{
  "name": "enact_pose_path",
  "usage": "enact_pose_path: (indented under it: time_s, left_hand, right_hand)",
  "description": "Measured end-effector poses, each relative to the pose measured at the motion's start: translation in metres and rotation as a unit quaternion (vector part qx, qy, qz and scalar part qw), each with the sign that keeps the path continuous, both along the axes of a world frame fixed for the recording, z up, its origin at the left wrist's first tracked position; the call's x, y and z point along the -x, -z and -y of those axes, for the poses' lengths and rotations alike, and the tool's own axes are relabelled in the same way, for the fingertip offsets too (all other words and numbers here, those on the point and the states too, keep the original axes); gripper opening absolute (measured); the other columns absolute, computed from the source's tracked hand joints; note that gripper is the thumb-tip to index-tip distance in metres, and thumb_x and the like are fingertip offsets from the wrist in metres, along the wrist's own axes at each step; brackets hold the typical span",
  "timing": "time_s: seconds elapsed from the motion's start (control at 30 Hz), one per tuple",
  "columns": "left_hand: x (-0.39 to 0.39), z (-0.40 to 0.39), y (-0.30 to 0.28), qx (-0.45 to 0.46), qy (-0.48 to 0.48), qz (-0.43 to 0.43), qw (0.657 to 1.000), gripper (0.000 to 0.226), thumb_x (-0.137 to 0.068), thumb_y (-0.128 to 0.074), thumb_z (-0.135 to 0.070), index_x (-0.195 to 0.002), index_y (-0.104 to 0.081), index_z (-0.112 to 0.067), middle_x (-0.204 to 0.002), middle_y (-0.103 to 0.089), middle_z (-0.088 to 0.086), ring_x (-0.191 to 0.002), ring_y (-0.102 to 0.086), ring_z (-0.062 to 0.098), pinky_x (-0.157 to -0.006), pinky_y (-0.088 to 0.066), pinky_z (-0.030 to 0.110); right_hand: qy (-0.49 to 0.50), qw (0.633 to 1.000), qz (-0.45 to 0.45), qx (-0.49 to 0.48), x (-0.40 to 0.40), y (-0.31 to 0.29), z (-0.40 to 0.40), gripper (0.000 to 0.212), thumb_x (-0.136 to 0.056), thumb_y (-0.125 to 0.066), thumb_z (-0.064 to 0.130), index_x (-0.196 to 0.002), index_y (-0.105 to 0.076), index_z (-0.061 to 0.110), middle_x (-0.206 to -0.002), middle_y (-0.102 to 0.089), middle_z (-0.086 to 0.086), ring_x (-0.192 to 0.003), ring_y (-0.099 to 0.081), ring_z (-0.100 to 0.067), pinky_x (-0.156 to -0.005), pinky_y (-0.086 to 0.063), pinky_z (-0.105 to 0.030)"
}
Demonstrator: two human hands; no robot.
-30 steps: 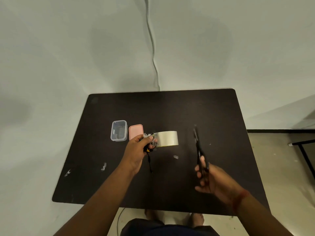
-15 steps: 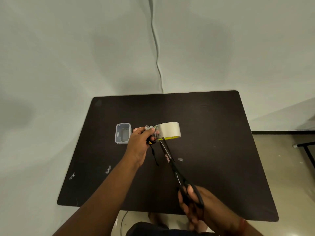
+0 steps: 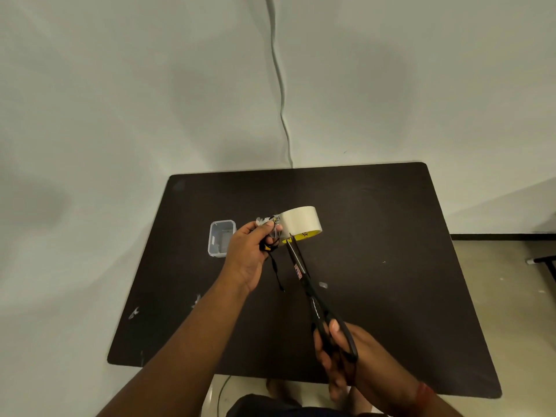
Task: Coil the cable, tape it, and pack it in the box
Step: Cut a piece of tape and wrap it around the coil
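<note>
Pale walls are filling the upper half of the head view, and a dark table (image 3: 376, 224) is spreading across the lower half. Near the centre, the left hand (image 3: 249, 254) is gripping the coiled cable (image 3: 268, 246), with one loose black end dangling below the fist. Clear tape seems to be wrapping the coil, and the tape roll (image 3: 301, 224) is hanging just right of the fingers, apparently joined to the bundle by an uncut strip. At the lower right, the right hand (image 3: 346, 353) is clenching the handles of the scissors (image 3: 313, 293), whose tips are reaching up to that strip beside the roll. Left of centre, the small clear box (image 3: 221, 237) is sitting open on the table, apart from the hands. Coiling looks done and taping nearly so; cutting the tape free, pressing the end down and packing the cable into the box are remaining.
</note>
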State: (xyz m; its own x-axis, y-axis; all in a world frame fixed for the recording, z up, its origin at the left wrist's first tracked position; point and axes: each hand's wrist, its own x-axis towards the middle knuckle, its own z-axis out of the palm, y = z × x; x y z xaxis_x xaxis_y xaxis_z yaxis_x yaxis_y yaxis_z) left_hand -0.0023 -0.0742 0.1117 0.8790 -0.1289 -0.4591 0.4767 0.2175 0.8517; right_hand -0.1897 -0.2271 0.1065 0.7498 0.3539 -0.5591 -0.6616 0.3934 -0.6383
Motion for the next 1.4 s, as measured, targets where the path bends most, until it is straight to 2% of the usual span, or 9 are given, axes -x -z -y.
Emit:
enact_pose_path:
  time_s: [0.3,0.5,0.67,0.83,0.93,1.13,1.27,1.4]
  left_hand:
    - [-0.001,0.005,-0.002,0.001,0.004,0.004,1.0,0.012,-0.095,-0.058,-0.006,-0.09,-0.068,-0.007,-0.083,-0.065,0.01,-0.056,-0.052,0.006,-0.072,-0.052,0.028]
    - [0.002,0.01,-0.003,-0.008,0.016,-0.001,1.0,0.012,-0.096,-0.057,-0.007,-0.093,-0.069,-0.006,-0.085,-0.063,0.011,-0.06,-0.052,0.007,-0.074,-0.053,0.027]
    - [0.004,0.012,-0.003,-0.01,0.022,0.001,1.0,0.011,-0.096,-0.057,-0.006,-0.096,-0.066,-0.001,-0.083,-0.058,0.014,-0.058,-0.062,0.005,-0.076,-0.053,0.029]
    - [0.003,0.013,-0.003,-0.023,0.024,0.003,0.999,0.011,-0.096,-0.058,-0.008,-0.098,-0.067,-0.002,-0.083,-0.058,0.013,-0.061,-0.058,0.006,-0.073,-0.053,0.026]
    - [0.006,0.016,-0.003,-0.021,0.033,0.001,0.999,0.011,-0.095,-0.058,-0.008,-0.096,-0.068,-0.004,-0.092,-0.059,0.018,-0.058,-0.056,0.005,-0.07,-0.053,0.024]
    - [0.008,0.019,-0.005,-0.01,0.036,-0.004,0.999,0.011,-0.095,-0.058,-0.007,-0.093,-0.069,-0.008,-0.092,-0.059,0.018,-0.056,-0.057,0.003,-0.07,-0.051,0.025]
    - [0.007,0.02,-0.005,-0.02,0.044,-0.001,0.999,0.011,-0.095,-0.058,-0.008,-0.092,-0.069,-0.009,-0.1,-0.058,0.02,-0.056,-0.058,0.002,-0.076,-0.05,0.028]
    - [0.005,0.022,0.004,-0.031,0.05,-0.01,0.998,0.01,-0.095,-0.059,-0.009,-0.095,-0.069,-0.006,-0.099,-0.059,0.02,-0.057,-0.058,0.003,-0.082,-0.05,0.034]
  right_hand:
    - [0.015,1.0,0.006,0.008,0.001,0.002,-0.004,0.046,-0.08,-0.06,0.054,-0.09,-0.065,0.009,-0.069,-0.055,-0.009,-0.046,-0.044,-0.018,-0.046,-0.048,-0.029]
    - [0.029,0.999,0.01,0.009,0.001,-0.001,-0.001,0.048,-0.076,-0.061,0.057,-0.087,-0.066,0.01,-0.067,-0.054,-0.008,-0.047,-0.043,-0.018,-0.045,-0.047,-0.028]
    - [0.042,0.999,0.013,0.022,0.001,-0.001,-0.002,0.05,-0.074,-0.062,0.058,-0.086,-0.065,0.01,-0.066,-0.053,-0.007,-0.046,-0.041,-0.018,-0.045,-0.046,-0.028]
    - [0.037,0.999,0.018,0.034,0.003,0.001,-0.002,0.052,-0.075,-0.062,0.058,-0.088,-0.064,0.008,-0.066,-0.053,-0.008,-0.044,-0.042,-0.017,-0.044,-0.046,-0.027]
    - [0.041,0.998,0.018,0.039,0.002,0.002,0.0,0.049,-0.076,-0.06,0.058,-0.086,-0.065,0.01,-0.065,-0.053,-0.007,-0.044,-0.042,-0.016,-0.045,-0.046,-0.027]
    - [0.054,0.997,0.023,0.054,-0.002,0.001,-0.003,0.041,-0.089,-0.054,0.05,-0.083,-0.063,0.011,-0.065,-0.053,-0.005,-0.044,-0.041,-0.014,-0.044,-0.045,-0.026]
    - [0.058,0.996,0.033,0.06,0.0,0.003,-0.003,0.036,-0.091,-0.054,0.045,-0.084,-0.062,0.01,-0.065,-0.052,-0.005,-0.043,-0.041,-0.014,-0.045,-0.045,-0.027]
    - [0.059,0.996,0.021,0.061,0.0,0.007,-0.005,0.037,-0.089,-0.053,0.043,-0.086,-0.061,0.007,-0.065,-0.052,-0.006,-0.043,-0.04,-0.015,-0.044,-0.045,-0.027]
